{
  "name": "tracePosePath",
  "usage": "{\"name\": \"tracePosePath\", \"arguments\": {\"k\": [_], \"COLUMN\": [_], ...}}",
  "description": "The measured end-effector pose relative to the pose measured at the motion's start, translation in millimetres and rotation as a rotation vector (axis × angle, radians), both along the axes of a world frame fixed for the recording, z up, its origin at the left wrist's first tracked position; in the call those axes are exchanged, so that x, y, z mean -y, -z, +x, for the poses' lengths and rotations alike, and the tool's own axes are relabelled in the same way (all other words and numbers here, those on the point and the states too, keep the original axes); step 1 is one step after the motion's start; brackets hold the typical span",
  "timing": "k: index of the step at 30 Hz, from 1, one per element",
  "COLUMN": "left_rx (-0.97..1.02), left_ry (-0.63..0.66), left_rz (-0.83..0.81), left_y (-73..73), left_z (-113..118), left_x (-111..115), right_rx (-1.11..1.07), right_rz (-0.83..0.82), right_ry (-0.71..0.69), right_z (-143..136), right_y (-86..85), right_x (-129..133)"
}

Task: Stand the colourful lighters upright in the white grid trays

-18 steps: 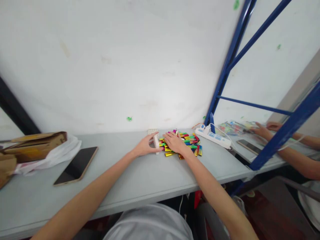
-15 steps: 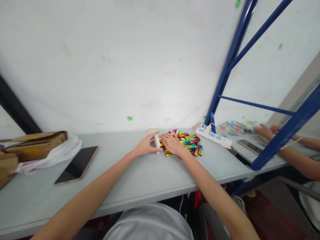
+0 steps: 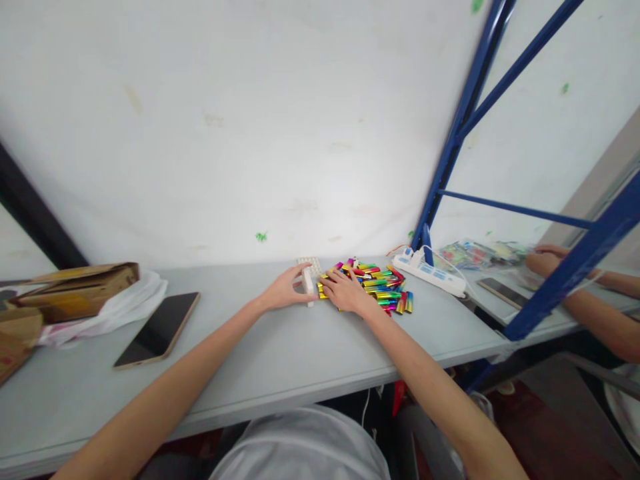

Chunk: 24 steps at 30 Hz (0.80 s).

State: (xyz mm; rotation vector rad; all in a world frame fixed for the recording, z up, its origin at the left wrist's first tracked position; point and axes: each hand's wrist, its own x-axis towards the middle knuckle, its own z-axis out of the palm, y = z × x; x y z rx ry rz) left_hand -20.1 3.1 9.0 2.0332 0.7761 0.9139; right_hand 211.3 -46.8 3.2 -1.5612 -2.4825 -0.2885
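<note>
My left hand (image 3: pixel 284 289) grips a narrow white block (image 3: pixel 308 285) standing on the table, fingers at its far end and thumb at its near end. Behind it lies a white panel with rows of small knobs or holes (image 3: pixel 314 264). My right hand (image 3: pixel 345 289) rests palm down on a heap of shiny metallic cylinders (image 3: pixel 383 288) in gold, red, green, blue and purple. Its fingers are stretched out and apart, pointing toward the white block. Some cylinders are hidden under that hand, and their exact kind is too small to make out.
On the left lie a dark phone (image 3: pixel 157 331), an opened cardboard box (image 3: pixel 80 290) and a white plastic bag (image 3: pixel 145 293). A white power strip (image 3: pixel 429 272) sits right of the heap, beside a blue metal frame (image 3: pixel 450 150). Beyond it are another person's hands (image 3: pixel 545 261).
My left hand and the white block have shifted slightly left, away from the heap. My right hand stays over the cylinders, some of which have spread a little to the right.
</note>
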Motion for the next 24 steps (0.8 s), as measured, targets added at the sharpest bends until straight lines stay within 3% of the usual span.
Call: {"name": "tracePosePath", "arguments": {"k": [4, 10, 16, 24], "left_rx": [-0.05, -0.206, -0.456, -0.606], "left_ry": [-0.006, -0.08, -0.158, -0.22], "left_rz": [-0.015, 0.062, 0.292, 0.304], "left_y": [-3.1, 4.3, 3.7, 9.6], "left_z": [-21, -57, -70, -91], "left_x": [5, 2, 2, 1], "right_rx": [-0.022, -0.046, -0.071, -0.116], "right_rz": [-0.021, -0.04, -0.068, -0.096], "right_ry": [0.007, 0.002, -0.009, 0.003], "right_z": [0, 1, 2, 1], "right_y": [0.0, 0.2, -5.1, -6.8], "right_x": [-2, -4, -2, -2]}}
